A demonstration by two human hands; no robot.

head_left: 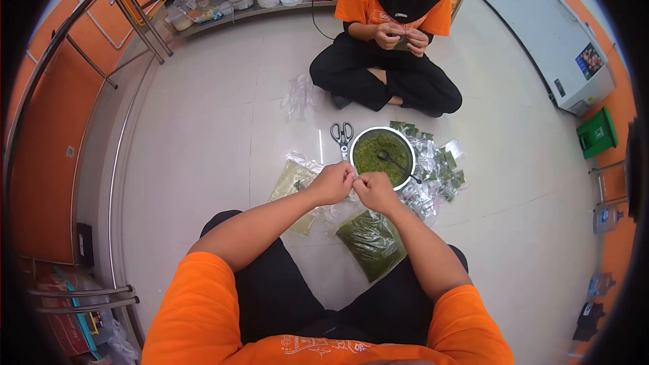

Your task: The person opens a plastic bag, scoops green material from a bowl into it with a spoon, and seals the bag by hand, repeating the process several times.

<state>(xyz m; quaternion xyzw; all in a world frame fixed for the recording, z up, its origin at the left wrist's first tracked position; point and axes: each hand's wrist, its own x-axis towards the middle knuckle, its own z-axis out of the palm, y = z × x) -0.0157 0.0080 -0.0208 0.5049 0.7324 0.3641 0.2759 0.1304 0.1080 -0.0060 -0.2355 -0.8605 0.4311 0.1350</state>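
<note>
My left hand [332, 183] and my right hand [376, 191] meet at the fingertips, both closed on the gathered top of a clear plastic bag. Below them a larger clear bag of green filling [372, 245] lies against my lap; whether it is the one held is unclear. Just beyond my right hand is a metal bowl [355, 145] of chopped green food with a black spoon [384, 155] in it. Scissors [343, 136] lie left of the bowl. A pale yellowish bag [287, 182] rests under my left forearm.
Small filled packets [443, 172] are heaped right of the bowl. Empty clear bags [299, 96] lie on the floor. Opposite, a person [392, 34] sits cross-legged, holding a small packet. A shelf [230, 19] stands at the back, a white freezer [541, 27] and green bin [597, 133] at right.
</note>
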